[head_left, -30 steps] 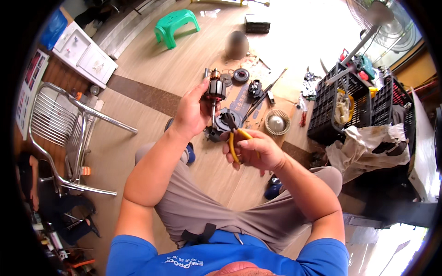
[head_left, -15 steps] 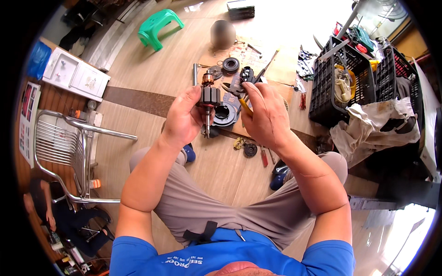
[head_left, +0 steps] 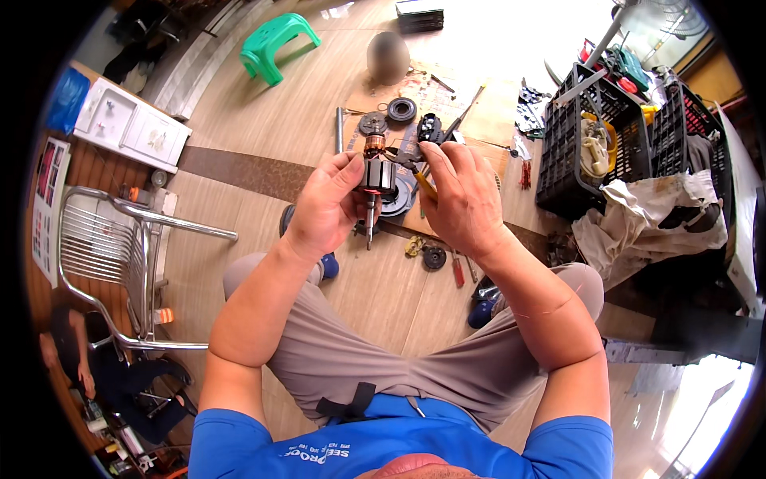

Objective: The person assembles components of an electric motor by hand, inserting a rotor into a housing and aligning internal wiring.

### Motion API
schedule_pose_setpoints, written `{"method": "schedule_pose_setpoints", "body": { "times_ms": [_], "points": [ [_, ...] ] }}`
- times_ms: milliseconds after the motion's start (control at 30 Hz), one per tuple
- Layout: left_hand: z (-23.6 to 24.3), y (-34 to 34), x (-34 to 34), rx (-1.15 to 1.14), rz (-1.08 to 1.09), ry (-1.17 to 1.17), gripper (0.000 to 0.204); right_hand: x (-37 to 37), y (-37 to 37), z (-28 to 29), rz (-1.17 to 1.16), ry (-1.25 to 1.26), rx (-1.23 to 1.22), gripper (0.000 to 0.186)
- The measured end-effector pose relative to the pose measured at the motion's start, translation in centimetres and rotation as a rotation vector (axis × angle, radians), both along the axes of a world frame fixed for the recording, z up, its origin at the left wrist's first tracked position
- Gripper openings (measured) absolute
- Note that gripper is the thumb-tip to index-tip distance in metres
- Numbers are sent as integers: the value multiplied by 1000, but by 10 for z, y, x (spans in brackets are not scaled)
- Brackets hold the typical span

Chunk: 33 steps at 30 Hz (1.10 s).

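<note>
My left hand is closed around a motor armature, a dark slotted core with copper windings at its far end and a steel shaft pointing toward me. In my right hand I grip pliers with yellow handles. Their jaws are at the copper end of the armature; whether they touch it I cannot tell. Beyond and below my hands, a round motor housing lies partly hidden by the armature. Farther off rest a dark ring-shaped part and a grey disc.
Tools and parts lie on a cardboard sheet. A red-handled screwdriver and a small black wheel are on the floor nearer me. Black crates stand right, a metal chair left, a green stool far left. A person sits lower left.
My left hand has moved the armature a little to the right, bringing its copper end up to the pliers' jaws. My right hand has hardly moved.
</note>
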<state>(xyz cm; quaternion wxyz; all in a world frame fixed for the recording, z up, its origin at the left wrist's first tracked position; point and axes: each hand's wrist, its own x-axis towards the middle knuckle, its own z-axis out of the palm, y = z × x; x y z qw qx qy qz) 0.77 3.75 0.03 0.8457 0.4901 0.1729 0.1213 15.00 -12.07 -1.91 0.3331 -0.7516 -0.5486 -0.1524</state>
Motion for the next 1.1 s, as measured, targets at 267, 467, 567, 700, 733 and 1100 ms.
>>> {"method": "schedule_pose_setpoints", "body": {
  "times_ms": [267,467,567,700,733,1100],
  "points": [
    [4,-2,-2,-24,-1,-9,37,-3,2,0,0,-11,15,55],
    [6,-2,-2,-35,-17,-29,31,-3,4,-2,-2,-27,51,55],
    [7,-3,-2,-34,-17,-27,33,-2,4,-4,1,-24,58,56],
    [9,-4,-1,-43,-25,-20,37,-2,3,-4,-2,-20,68,55],
    [9,-4,-2,-44,-25,-19,37,-2,3,-5,-4,-15,66,55],
    [8,-3,-2,-64,-43,-19,38,-2,2,-5,-14,-7,66,54]
  ]
}}
